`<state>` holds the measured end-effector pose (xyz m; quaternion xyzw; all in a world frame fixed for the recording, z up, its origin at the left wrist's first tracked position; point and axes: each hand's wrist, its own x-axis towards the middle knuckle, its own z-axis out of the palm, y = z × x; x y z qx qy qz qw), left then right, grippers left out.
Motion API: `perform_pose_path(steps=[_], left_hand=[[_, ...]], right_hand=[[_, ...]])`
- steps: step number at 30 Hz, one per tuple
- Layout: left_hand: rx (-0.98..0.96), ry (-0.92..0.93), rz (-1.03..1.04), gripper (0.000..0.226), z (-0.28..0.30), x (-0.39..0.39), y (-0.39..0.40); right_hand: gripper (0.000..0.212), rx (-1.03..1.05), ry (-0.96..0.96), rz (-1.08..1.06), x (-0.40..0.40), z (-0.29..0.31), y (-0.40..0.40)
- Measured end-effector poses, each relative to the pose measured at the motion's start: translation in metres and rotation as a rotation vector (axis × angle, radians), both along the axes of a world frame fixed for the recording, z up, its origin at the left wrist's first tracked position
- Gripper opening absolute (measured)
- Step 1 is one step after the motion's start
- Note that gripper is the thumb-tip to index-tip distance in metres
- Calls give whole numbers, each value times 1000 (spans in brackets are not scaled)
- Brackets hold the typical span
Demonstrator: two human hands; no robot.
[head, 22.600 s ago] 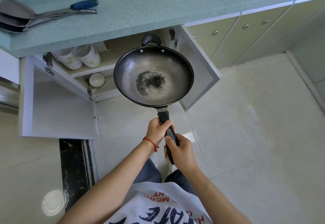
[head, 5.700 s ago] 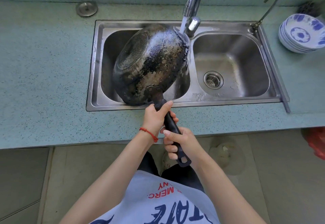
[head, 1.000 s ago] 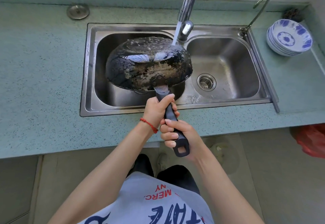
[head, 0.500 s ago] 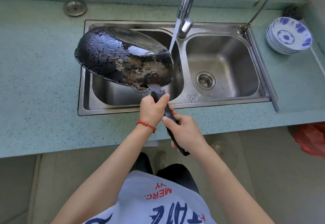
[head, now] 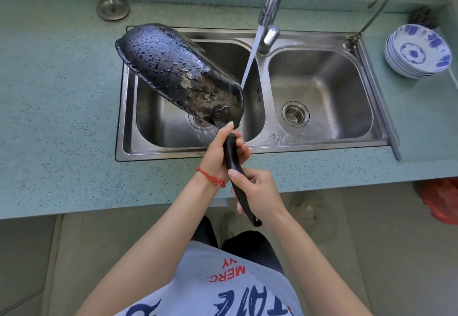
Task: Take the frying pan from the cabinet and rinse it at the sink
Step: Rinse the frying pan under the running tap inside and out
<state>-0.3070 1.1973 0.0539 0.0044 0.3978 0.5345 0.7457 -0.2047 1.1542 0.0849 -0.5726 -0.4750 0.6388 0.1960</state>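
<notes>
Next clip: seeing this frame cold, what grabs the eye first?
The blackened, flaking underside of the frying pan, tilted over the left basin of the steel sink, dominates the view. The left hand and right hand both grip its black handle, while a thin stream of water falls from the tap just past the pan's right rim. A stack of blue-patterned bowls sits on the counter at far right.

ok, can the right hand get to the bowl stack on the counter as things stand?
Probably not yet. The right hand is wrapped around the frying pan handle together with the left hand. The bowl stack sits far right, beyond the sink, path unobstructed.
</notes>
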Motion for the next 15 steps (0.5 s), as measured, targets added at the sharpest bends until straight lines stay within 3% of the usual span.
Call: perform_pose_path(steps=[9, 15], left_hand=[[13, 206, 0, 29, 1, 12, 1], [0, 352, 47, 32, 4, 15, -2]], right_hand=[[25, -41, 49, 53, 18, 2, 2], [36, -64, 85, 88, 18, 1, 4]])
